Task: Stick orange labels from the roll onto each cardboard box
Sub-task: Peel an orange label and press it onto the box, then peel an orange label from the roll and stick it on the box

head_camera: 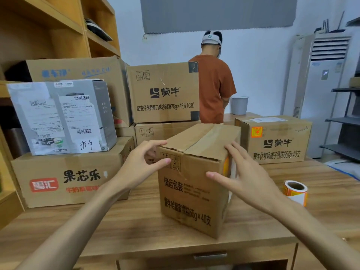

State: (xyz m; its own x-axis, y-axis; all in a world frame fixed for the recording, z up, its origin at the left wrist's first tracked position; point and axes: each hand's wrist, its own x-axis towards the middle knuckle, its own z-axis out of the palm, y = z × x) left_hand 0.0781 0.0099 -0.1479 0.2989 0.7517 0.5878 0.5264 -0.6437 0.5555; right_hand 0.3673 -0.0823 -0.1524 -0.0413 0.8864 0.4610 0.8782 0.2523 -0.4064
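Note:
A brown cardboard box stands on the wooden table, one corner turned toward me. My left hand grips its upper left corner, thumb on the front face and fingers curved over the top edge. My right hand lies with straight, spread fingers against the box's right side, thumb on the front face. An orange label shows on that right side, partly hidden by my fingers. The roll of orange labels stands on the table to the right, apart from both hands.
Another box at the back right carries an orange label. Several boxes are stacked at the left and behind. A person in an orange shirt stands beyond them. Wooden shelves are at the left, an air conditioner at the right.

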